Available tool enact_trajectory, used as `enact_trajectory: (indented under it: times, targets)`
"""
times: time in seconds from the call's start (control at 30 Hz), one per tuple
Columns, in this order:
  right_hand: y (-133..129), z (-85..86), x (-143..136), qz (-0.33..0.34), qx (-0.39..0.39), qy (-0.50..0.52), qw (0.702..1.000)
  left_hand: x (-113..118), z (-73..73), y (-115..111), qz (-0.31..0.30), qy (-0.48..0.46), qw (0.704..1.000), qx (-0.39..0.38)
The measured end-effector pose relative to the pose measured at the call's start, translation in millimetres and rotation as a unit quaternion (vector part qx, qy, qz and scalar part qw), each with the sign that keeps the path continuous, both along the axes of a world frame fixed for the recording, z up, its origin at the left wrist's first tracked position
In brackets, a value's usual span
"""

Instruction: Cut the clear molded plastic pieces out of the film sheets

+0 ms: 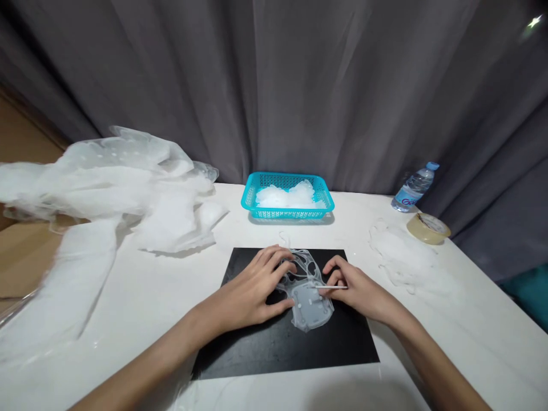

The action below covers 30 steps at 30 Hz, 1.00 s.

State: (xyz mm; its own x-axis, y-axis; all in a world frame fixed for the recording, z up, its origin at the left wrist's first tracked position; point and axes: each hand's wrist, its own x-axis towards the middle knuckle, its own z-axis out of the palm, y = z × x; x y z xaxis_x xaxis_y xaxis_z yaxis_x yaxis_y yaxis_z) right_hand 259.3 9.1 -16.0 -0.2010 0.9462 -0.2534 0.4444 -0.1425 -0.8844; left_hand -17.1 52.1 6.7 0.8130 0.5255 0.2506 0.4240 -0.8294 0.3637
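Over a black mat [299,351], left hand [261,282] loosely spread, touching a translucent piece [310,305]; right hand [351,288], grip narrow, pinching white stick [334,287]

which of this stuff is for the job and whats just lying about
Apparently in use:
translucent patterned piece, at the left hand
thin white stick, in the right hand
black mat beneath
probably blue basket, white pile, white scraps

Apparently just lying about:
water bottle
tape roll

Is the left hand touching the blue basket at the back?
Apart. The head view shows it: a strip of bare white table lies between the left hand and the blue basket.
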Motion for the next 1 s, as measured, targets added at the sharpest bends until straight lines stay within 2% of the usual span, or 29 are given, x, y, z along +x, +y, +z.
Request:
enact_trajectory:
  times: [0.07,0.2,0.33,0.47,0.8,0.9,1.0]
  targets:
    - [1,-6.3,-2,-0.008,0.001,0.015,1.0,-4,-0.4,-12,-0.005,0.002,1.0,-0.013]
    - [3,-14.2,-11,-0.03,0.019,0.029,0.999,-8,-4.4,-30,-0.06,0.023,0.996,-0.058]
    - [3,-13.4,-17,-0.013,0.067,0.025,0.997,-7,-4.9,-33,-0.054,0.012,0.993,-0.105]
    - [5,-9.8,-21,-0.021,0.095,0.034,0.995,-11,5.4,-31,-0.049,0.027,0.989,-0.138]
    - [14,-12.6,-30,-0.084,0.134,0.039,0.987,-17,14.7,-37,-0.061,0.108,0.987,-0.107]
    - [16,-14.5,-33,-0.126,0.162,0.025,0.978,-19,14.8,-35,-0.052,0.098,0.988,-0.105]
    - [14,-8.4,-32,-0.169,0.206,-0.008,0.964,-19,10.1,-32,-0.008,0.053,0.994,-0.1]
